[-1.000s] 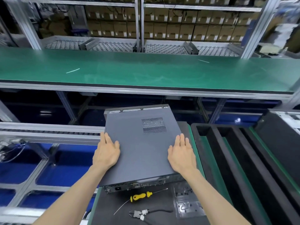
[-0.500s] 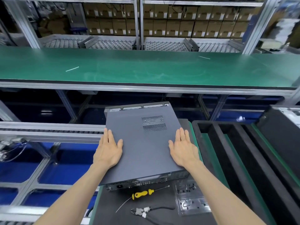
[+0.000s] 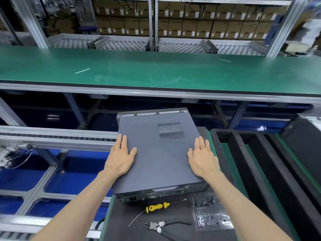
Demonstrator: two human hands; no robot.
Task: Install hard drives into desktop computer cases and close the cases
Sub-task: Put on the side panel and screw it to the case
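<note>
A dark grey desktop computer case (image 3: 158, 153) lies flat on a small black work mat, its side cover on top and its rear ports facing me. A perforated vent sits near the cover's far right. My left hand (image 3: 120, 156) rests flat on the cover's left edge, fingers straight. My right hand (image 3: 202, 158) presses flat on the cover's right edge, fingers straight. A narrow strip of the chassis shows beyond the cover's far edge. No hard drive is visible.
A yellow-handled screwdriver (image 3: 157, 206), black pliers (image 3: 166, 226) and a clear plastic screw tray (image 3: 211, 213) lie on the mat in front of the case. Black foam slots (image 3: 246, 162) stand to the right. A roller conveyor (image 3: 57, 136) runs left; a green bench (image 3: 156, 72) spans behind.
Both hands have slid forward along the cover, and the cover has moved with them towards the far end of the case.
</note>
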